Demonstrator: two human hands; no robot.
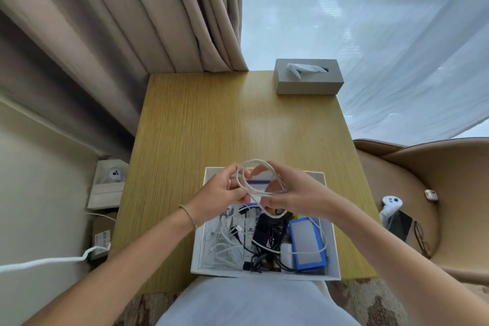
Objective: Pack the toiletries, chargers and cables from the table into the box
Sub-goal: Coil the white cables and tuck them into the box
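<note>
Hands: two, above the box; left hand [227, 188] and right hand [291, 194] each pinch one coiled white cable [260, 182] between curled fingers.
Cable: one coil of several loops, held over the box's far half.
Box: one, white [197, 251], at the table's [211, 119] near edge.
Inside: a tangle of white and black cables, a black charger [267, 230], one blue-edged flat pack [307, 242]; cable count cannot be made out.
Hidden: the box's far contents lie behind the hands.
Table: one grey tissue box [308, 78] at the far right corner.
Chair: one, at right [449, 193], cut off by the frame; small items on its seat are blurred.
</note>
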